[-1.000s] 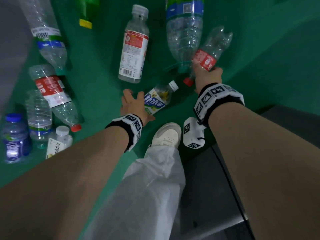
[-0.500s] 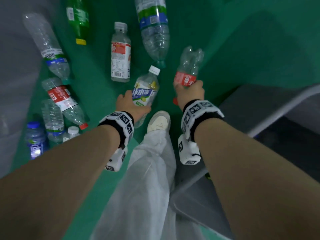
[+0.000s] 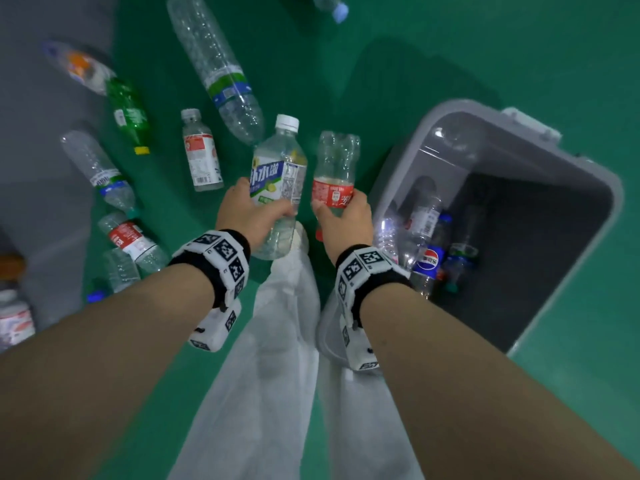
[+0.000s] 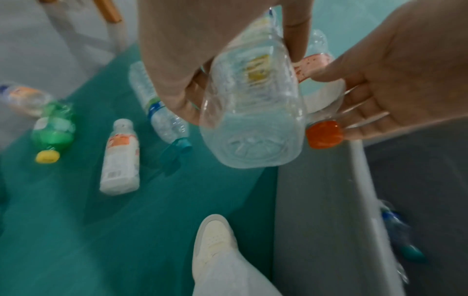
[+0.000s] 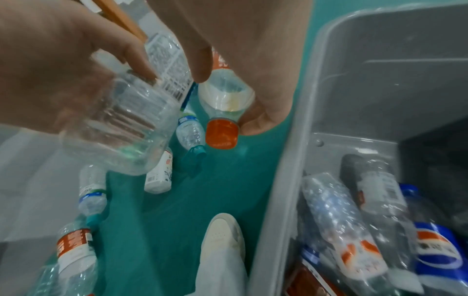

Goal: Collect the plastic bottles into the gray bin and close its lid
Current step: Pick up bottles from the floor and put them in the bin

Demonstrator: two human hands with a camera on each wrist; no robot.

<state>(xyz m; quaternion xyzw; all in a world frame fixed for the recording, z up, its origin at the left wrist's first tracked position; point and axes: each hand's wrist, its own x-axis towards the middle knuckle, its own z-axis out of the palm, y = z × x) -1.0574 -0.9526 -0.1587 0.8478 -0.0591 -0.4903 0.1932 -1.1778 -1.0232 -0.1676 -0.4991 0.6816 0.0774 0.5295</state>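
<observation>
Left hand (image 3: 247,216): fingers (image 4: 174,96) curled round the lower body of a clear bottle with a blue-and-green label (image 3: 278,183), white cap pointing away from the person, base toward the wrist. The bottle is held clear of the floor.

Right hand (image 3: 346,220): fingers (image 5: 263,112) clamped on a clear bottle with a red label (image 3: 335,174). It is held inverted, its red cap (image 5: 222,133) lowest and toward the wrist, its base pointing away. The two held bottles sit side by side, near one another; the pictures do not settle whether they touch.

Gray bin (image 3: 408,161): stands on the green floor (image 3: 433,46) just to the right of the right hand, open at the top. Several bottles lie inside, among them a Pepsi bottle (image 3: 427,263) and a crumpled clear bottle (image 5: 336,224). Both held bottles are outside the bin's rim, to its left.

Floor, left of the hands: loose bottles lying on their sides, including a large clear bottle with a green-and-blue band (image 3: 221,74), a small bottle with a white-and-red label (image 3: 201,152), a green bottle with a yellow cap (image 3: 128,112), and another red-labelled bottle (image 3: 133,242). All are well apart from the bin.

A white shoe (image 4: 215,242) and a pale trouser leg (image 3: 263,375) show below the hands, beside the bin's wall.
</observation>
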